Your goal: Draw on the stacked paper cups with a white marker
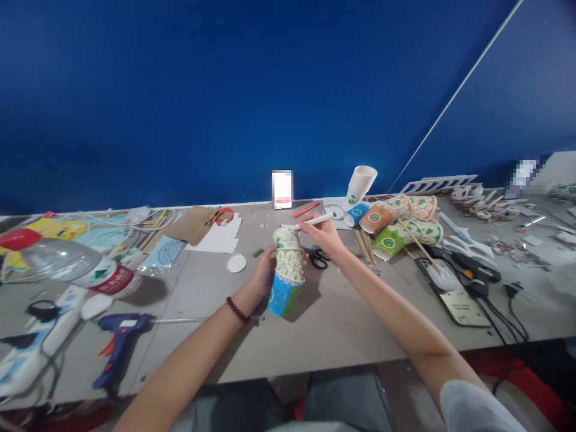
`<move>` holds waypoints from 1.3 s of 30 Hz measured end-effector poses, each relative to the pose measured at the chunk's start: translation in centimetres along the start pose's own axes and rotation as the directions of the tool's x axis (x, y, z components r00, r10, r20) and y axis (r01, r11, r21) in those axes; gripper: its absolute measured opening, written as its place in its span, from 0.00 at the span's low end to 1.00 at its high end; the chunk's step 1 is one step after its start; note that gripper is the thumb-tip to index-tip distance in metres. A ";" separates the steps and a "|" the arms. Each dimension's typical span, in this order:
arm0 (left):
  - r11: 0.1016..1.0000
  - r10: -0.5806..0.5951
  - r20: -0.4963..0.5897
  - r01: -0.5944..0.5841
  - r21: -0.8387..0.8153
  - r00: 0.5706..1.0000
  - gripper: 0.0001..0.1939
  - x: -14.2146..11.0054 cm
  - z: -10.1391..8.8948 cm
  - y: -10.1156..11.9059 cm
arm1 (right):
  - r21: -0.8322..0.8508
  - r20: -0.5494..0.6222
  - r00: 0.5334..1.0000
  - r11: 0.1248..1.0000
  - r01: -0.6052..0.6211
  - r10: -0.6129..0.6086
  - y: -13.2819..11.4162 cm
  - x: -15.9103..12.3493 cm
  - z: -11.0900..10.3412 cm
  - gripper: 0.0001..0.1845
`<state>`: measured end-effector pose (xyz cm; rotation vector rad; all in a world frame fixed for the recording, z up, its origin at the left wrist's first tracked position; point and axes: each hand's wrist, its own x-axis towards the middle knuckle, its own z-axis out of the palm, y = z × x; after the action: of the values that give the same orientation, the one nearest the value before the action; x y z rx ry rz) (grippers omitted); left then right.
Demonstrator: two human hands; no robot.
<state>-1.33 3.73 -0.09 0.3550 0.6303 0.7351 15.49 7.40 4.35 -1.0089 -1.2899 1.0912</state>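
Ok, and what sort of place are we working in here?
Probably a craft or model-making workspace: a blue glue gun and brown cardboard lie on the table, and a decorated stack of paper cups is held beside a white pen.

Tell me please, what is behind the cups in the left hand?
Farther back, a lit screen stands by the blue wall. Black scissors show beyond the cups, at right. Whatever the cups directly cover cannot be seen.
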 end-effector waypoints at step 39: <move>0.999 0.040 -0.008 -0.040 -0.013 0.999 0.24 -0.6 1.6 0.1 | -0.103 0.007 1.000 0.995 0.008 -0.007 0.2 -0.1 -0.2 0.06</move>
<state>-0.70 3.21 1.36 0.3542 0.6265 0.7789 15.70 7.38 4.08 -1.0772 -1.3662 1.0314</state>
